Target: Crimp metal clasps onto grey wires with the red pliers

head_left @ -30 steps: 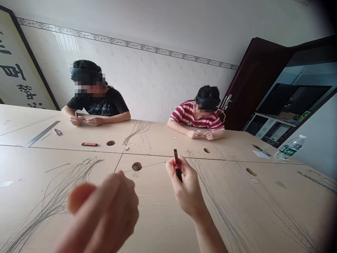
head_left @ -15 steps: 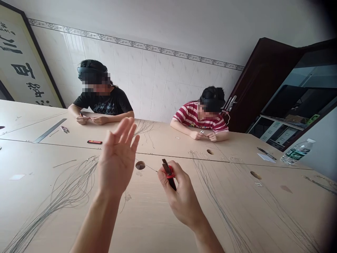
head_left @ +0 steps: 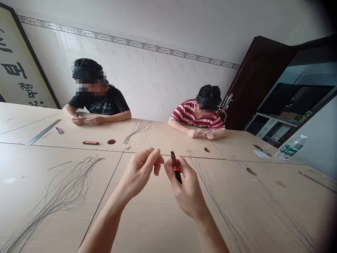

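My right hand (head_left: 185,189) is closed round a small red-handled plier tool (head_left: 176,168), its dark jaws pointing up. My left hand (head_left: 140,170) is raised just left of it, thumb and forefinger pinched on a thin wire end that reaches toward the tool's jaws. Both hands hover above the pale wooden table (head_left: 158,218). A fan of thin grey wires (head_left: 60,196) lies on the table to the left, and another spread of wires (head_left: 223,214) lies to the right.
Across the table sit two people, one in a black shirt (head_left: 101,103) and one in a red striped shirt (head_left: 196,117), each handling small parts. A metal ruler (head_left: 42,132), a red-black bar (head_left: 90,142), cable holes (head_left: 111,142) and a water bottle (head_left: 291,147) are on the table.
My left hand, open and raised half a second ago, has come down and closed in a pinch on a wire beside the tool. My right hand has kept hold of the tool.
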The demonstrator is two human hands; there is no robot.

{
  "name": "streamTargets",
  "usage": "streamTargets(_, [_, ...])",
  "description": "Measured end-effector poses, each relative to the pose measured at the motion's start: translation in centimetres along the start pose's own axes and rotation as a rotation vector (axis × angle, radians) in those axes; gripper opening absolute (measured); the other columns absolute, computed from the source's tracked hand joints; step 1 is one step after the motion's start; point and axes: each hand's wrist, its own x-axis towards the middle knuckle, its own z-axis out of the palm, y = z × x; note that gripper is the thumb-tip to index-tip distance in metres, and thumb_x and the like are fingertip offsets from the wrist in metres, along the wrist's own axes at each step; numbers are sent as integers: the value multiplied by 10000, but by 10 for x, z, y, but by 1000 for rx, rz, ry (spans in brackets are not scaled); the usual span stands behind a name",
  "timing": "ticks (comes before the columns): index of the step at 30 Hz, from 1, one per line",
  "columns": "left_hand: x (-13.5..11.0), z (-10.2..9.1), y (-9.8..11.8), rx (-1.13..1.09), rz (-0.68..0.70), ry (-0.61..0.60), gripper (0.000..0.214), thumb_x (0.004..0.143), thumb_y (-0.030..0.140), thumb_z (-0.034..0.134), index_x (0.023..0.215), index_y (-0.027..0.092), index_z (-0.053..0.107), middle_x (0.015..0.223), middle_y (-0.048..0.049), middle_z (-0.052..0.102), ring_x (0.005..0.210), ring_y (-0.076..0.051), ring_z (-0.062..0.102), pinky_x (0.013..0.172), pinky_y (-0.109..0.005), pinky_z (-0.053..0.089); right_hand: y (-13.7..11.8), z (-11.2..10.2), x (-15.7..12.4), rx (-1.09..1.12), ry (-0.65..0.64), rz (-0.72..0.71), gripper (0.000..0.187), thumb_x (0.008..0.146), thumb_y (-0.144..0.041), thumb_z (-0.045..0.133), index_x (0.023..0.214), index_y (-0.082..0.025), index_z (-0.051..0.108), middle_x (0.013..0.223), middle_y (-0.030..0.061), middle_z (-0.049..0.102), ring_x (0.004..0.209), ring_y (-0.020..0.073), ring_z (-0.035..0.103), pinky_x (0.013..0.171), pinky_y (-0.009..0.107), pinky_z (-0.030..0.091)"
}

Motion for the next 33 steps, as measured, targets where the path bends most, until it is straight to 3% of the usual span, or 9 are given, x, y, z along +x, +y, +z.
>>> streamTargets(8, [-2,0,7,53,-103,-9,235,828,229,505,600,185,476,539,53,437,527,-90,333,495,-230,253,1,-2,0,-25,0,2,195,967,-365,490,839,-218,499,802,7,569,728,154,535,692,274,446])
streamTargets(23, [-1,0,2,35,-127,-38,163,806,229,484,649,196,508,543,66,306,520,-93,248,487,-241,196,2,-2,0,-17,-11,4,182,961,-368,497,857,-219,510,832,20,586,761,166,554,712,291,463])
streamTargets(33, [-2,-1,3,61,-99,-55,176,829,220,501,656,189,494,554,72,350,520,-85,259,479,-235,210,3,-1,0,-46,-18,13,167,951,-354,500,851,-221,496,845,32,578,791,187,540,734,314,460])
